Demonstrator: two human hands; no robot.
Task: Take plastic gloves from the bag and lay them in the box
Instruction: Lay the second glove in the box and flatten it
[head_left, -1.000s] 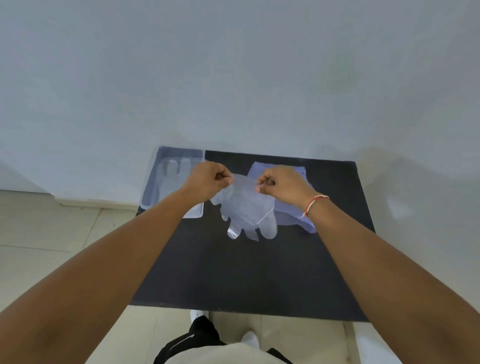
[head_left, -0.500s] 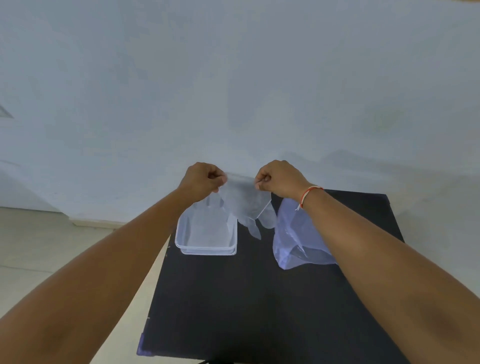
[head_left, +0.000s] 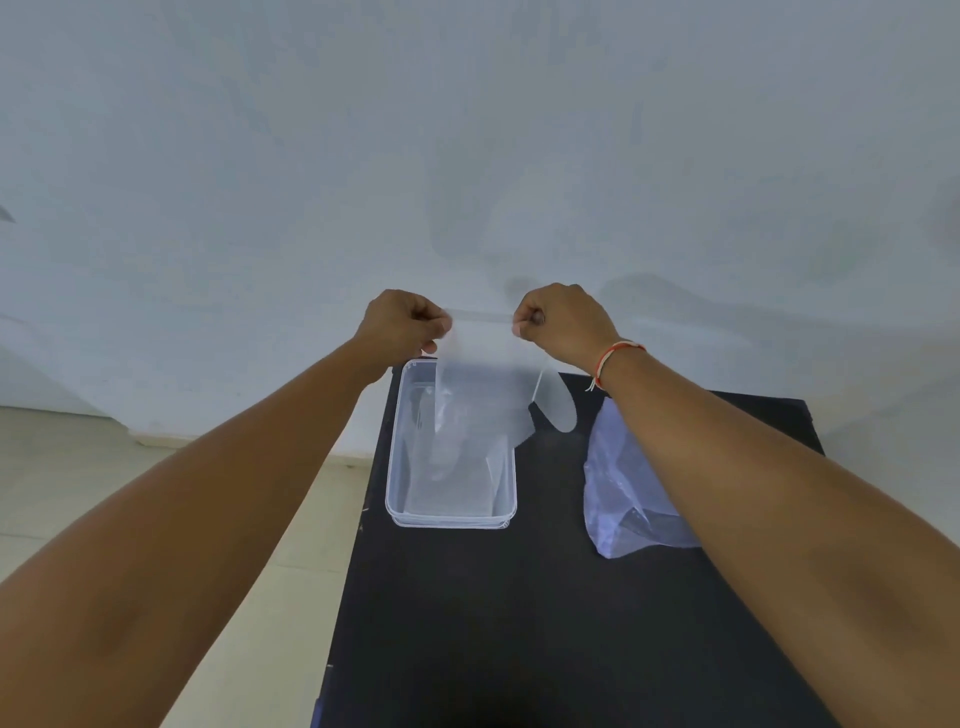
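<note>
Left hand and right hand each have their grip pinched on the cuff of a clear glove hanging over the box, bag beside it on the tabletop

A black table fills the lower middle of the view, its matte top dark and plain. Behind the table's far edge rises a pale grey-blue wall, smooth (faint shadows fall on it above the table). To the left of the table lies a floor of light beige tiles, with thin seams between them. A low skirting strip runs where the wall meets the floor, ending at the table's left edge.
</note>
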